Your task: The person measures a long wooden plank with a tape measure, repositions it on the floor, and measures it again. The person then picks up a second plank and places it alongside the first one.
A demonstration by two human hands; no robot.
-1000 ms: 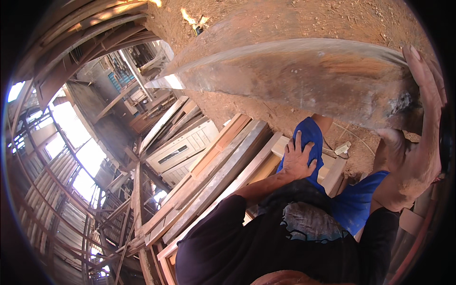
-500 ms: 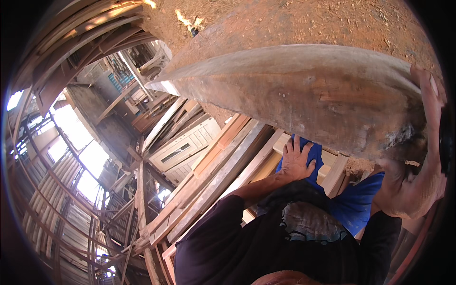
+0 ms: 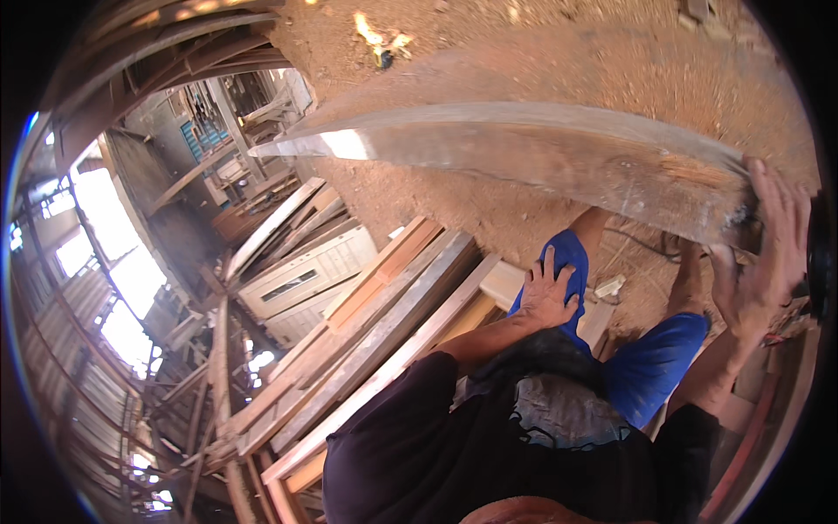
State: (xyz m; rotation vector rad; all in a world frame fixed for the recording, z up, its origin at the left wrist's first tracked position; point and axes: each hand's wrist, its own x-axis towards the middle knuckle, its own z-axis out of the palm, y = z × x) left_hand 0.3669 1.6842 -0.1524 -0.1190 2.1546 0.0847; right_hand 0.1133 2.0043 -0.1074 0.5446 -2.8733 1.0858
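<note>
My right hand [image 3: 761,251] is clasping the plank [image 3: 559,157], ideally squeezing both edges evenly. My left hand [image 3: 547,297] is resting spread, empty, on my knee [image 3: 572,245].

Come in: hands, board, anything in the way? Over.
Right hand gripping long board at its right end. Left hand spread on blue-clad knee. Stacked lumber lying leftward.

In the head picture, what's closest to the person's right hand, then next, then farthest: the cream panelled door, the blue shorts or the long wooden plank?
1. Long wooden plank: its right end is in the right hand.
2. Blue shorts: on the person's legs, left of that hand.
3. Cream panelled door: far left, beyond the stacked boards.
</note>
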